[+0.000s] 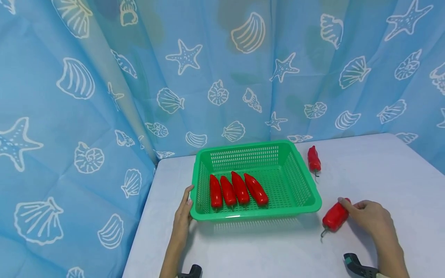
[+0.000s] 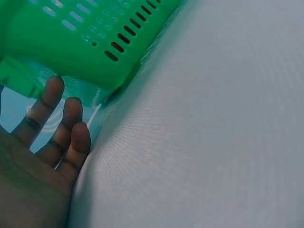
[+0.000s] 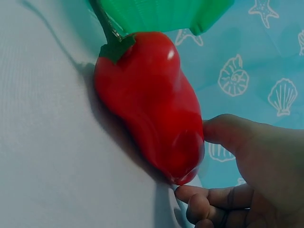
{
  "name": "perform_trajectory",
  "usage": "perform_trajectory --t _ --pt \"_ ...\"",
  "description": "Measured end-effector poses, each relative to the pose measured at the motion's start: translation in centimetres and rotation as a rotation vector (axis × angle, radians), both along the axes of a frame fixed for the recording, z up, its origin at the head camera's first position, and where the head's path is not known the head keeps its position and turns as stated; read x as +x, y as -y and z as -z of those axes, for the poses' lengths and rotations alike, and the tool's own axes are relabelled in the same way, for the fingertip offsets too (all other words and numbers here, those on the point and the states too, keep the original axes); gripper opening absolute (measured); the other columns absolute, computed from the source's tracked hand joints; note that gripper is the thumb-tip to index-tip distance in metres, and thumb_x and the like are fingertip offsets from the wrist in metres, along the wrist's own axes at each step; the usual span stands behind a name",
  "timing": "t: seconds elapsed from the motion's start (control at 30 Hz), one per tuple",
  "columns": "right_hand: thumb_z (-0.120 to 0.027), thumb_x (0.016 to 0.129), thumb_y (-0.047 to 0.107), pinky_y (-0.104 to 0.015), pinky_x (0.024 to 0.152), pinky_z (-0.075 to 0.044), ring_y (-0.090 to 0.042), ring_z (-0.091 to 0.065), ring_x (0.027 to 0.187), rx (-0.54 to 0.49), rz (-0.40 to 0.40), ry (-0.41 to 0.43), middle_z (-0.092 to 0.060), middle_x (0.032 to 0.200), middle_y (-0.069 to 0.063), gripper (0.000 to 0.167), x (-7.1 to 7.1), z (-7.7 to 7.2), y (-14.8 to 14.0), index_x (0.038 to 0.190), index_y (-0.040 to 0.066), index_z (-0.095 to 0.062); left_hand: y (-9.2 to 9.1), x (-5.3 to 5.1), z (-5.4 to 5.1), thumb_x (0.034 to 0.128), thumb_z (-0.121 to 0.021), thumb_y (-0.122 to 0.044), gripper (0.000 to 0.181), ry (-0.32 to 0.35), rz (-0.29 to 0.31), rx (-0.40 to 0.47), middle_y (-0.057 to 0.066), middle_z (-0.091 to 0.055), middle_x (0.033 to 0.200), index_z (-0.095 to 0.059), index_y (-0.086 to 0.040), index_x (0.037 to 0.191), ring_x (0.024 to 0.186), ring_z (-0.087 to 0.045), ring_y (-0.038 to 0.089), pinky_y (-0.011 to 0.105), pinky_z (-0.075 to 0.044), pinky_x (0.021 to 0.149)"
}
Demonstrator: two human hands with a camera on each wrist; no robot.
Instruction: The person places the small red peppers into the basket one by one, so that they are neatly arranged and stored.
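A green plastic basket (image 1: 259, 214) stands on the table, with several red peppers (image 1: 240, 189) lying side by side in its left half. My left hand (image 1: 182, 220) is at the basket's left front corner and touches its side; in the left wrist view the fingers (image 2: 71, 114) are loosely extended beside the green wall. To the right of the basket, my right hand (image 1: 372, 216) pinches a red pepper (image 3: 152, 99) near its tip, thumb on one side and fingers at the end. Its green stem points away from the hand. Whether it rests fully on the table I cannot tell.
Another red pepper (image 1: 314, 159) lies on the white tabletop (image 1: 257, 251) beside the basket's back right corner. A blue curtain (image 1: 215, 69) with white shells and starfish hangs behind the table and along its left side.
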State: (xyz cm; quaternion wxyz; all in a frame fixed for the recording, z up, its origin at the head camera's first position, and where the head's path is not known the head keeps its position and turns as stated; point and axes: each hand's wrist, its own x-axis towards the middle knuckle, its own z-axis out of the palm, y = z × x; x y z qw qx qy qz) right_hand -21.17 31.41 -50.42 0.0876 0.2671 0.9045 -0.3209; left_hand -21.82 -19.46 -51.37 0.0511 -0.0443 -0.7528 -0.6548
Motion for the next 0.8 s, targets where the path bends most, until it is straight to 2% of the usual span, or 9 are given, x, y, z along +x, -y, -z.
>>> perform_trajectory --t 0.33,0.47,0.63,0.8 --pt "-0.064 0.089 0.060 -0.043 0.066 -0.047 -0.043 -0.050 0.092 0.013 -0.025 0.018 -0.055 0.092 -0.027 0.078 0.2 -0.2 0.5 0.108 -0.015 -0.057 0.1 -0.1 0.1 0.1071 -0.033 -0.048 0.048 -0.008 -0.002 -0.021 0.001 -0.035 0.158 -0.037 -0.037 0.154 0.128 -0.050 0.029 0.041 -0.046 0.095" --pt "-0.063 0.088 0.063 -0.039 0.064 -0.047 -0.039 -0.051 0.087 0.008 -0.075 0.051 -0.052 0.085 -0.022 0.080 0.6 -0.5 0.8 0.104 -0.015 -0.057 0.1 -0.1 0.1 0.1071 -0.033 -0.048 0.047 -0.006 0.000 -0.016 0.001 -0.036 0.157 -0.038 -0.038 0.153 0.126 -0.051 0.029 0.041 -0.046 0.095" --pt "-0.061 0.086 0.069 -0.037 0.062 -0.045 -0.034 -0.051 0.082 0.002 -0.144 0.050 -0.050 0.080 -0.018 0.083 0.7 -0.8 1.0 0.098 -0.013 -0.059 0.1 0.0 0.1 0.1065 -0.033 -0.050 0.046 0.006 -0.001 -0.009 -0.001 -0.036 0.156 -0.038 -0.042 0.152 0.124 -0.052 0.027 0.042 -0.046 0.094" --pt "-0.063 0.085 0.068 -0.036 0.061 -0.046 -0.033 -0.051 0.081 -0.001 -0.154 0.045 -0.050 0.079 -0.017 0.080 0.8 -0.9 1.1 0.097 -0.011 -0.058 0.0 0.1 0.0 0.1062 -0.033 -0.051 0.046 0.003 -0.002 -0.014 -0.002 -0.035 0.157 -0.038 -0.043 0.151 0.127 -0.050 0.027 0.046 -0.044 0.097"
